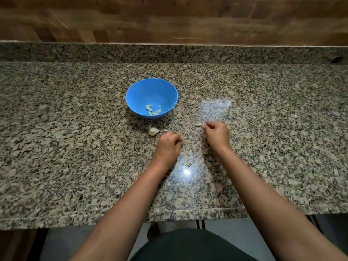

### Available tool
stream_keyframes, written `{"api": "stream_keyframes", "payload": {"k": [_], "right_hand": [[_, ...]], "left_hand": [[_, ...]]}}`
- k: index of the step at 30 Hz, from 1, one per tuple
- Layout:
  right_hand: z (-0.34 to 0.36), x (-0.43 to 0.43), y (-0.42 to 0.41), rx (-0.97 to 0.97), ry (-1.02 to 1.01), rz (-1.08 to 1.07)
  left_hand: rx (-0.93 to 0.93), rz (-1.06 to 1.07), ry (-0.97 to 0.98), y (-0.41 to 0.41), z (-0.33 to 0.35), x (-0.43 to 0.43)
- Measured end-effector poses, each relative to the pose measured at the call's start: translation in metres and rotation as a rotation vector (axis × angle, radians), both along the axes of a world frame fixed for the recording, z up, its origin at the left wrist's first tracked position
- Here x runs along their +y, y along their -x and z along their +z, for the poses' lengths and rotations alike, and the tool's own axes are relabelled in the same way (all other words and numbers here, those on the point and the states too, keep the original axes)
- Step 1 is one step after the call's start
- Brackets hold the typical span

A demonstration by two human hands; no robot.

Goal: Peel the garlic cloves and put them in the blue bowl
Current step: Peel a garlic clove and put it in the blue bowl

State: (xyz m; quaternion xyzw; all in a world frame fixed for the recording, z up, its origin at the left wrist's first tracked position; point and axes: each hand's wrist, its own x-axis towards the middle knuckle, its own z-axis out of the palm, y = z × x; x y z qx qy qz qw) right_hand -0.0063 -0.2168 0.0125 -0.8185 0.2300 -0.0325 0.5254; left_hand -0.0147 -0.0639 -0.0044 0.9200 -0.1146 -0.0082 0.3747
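One pale garlic scrap [198,125] in right hand [216,135]; round blue bowl [142,91]

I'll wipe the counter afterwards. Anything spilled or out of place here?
Nothing spilled or damaged. The blue bowl sits upright, peeled cloves inside. A few pale scraps, likely skin, lie on the counter this side of it.

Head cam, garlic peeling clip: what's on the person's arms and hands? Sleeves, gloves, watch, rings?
Nothing worn on either. Left hand and right hand are ungloved, no rings visible, though the frame is slightly blurred. Left forearm and right forearm are bare to the picture's bottom edge: no sleeves, watch or bracelet. Only a dark garment shows at the bottom, between the arms.
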Motion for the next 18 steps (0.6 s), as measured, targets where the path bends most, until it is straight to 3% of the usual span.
{"api": "stream_keyframes", "payload": {"k": [6,12,18], "right_hand": [[-0.012,-0.004,0.066,-0.081,0.332,0.292],[-0.032,0.012,0.097,0.101,0.862,0.706],[-0.033,0.036,0.056,-0.032,0.814,0.840]], "left_hand": [[-0.004,0.043,0.083,0.013,0.002,0.003],[-0.033,0.086,0.233,0.033,-0.002,0.020],[0.008,0.142,0.222,0.046,0.000,0.030]]}}
